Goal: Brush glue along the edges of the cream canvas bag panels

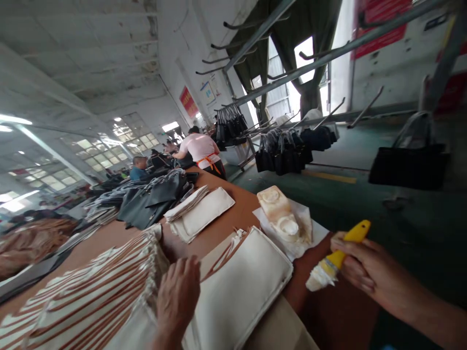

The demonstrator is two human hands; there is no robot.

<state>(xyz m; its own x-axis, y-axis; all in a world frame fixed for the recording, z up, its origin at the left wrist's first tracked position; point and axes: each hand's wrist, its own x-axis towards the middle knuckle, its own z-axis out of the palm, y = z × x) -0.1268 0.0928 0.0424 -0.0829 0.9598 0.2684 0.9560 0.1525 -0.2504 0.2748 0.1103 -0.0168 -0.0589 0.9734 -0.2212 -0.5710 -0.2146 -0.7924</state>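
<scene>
My right hand (367, 272) is closed round a yellow-handled brush (337, 257) whose bristles are white with glue; it hovers off the table's right edge. My left hand (177, 294) lies flat with fingers spread on a stack of cream pieces with brown edges (91, 296). Beside it sits a cream padded panel (239, 287). A glue-crusted container (279, 214) stands on white paper just beyond the brush.
The long brown table (241, 209) carries more cream panels (199, 211) and black bags (153, 199). Other people work further along it. Black bags hang on metal racks (284, 150) to the right, above a green floor.
</scene>
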